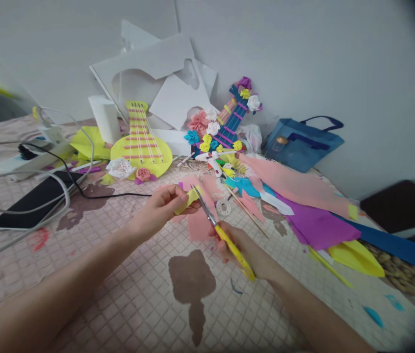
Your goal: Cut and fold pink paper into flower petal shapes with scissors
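Scissors, one; yellow paper, one

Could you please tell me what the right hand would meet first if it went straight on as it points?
Probably the yellow paper in the left hand: the scissors in the right hand lead that way, blades first, though exact depth is unclear.
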A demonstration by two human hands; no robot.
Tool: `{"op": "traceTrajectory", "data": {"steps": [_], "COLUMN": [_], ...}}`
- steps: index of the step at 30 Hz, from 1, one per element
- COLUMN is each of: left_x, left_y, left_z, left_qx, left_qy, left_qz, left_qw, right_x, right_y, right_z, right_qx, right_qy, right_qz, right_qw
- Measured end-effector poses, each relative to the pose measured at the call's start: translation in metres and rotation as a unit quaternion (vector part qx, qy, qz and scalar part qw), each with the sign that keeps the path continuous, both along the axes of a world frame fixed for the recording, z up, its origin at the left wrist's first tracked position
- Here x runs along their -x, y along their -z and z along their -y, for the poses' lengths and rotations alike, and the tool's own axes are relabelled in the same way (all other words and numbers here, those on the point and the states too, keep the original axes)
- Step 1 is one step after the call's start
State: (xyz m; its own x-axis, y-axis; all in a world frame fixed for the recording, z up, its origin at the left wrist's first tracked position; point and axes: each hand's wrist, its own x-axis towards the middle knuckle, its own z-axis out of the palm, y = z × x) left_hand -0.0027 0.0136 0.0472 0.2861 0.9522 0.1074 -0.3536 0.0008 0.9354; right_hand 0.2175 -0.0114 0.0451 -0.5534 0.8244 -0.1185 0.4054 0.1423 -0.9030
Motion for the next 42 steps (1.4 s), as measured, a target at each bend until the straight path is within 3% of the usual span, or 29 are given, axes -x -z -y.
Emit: {"op": "traceTrajectory", "data": {"steps": [9, 18, 42], "left_x": [0.0000, 0.0008, 0.0017], "left_y": [0.0001, 0.0009, 0.0022], "left_z": [0.0000, -0.0008, -0.0014], "left_qx": [-0.003, -0.009, -0.005], "left_qy": [-0.010, 0.001, 0.002], "left_qz": [-0.004, -0.008, -0.007], "left_qw": [1.000, 1.000, 1.000], "right_x": [0.0053, 0.0005, 0.0026], "right_y": [-0.0080, -0.0010, -0.0012], "right_z": [0.0018, 0.0003, 0.0009], "right_qx": [0.018, -0.019, -0.008], "right_qy": [0.014, 0.011, 0.025], "right_qz": [0.000, 0.023, 0.039], "right_qw": [1.000, 0.999, 0.999]}}
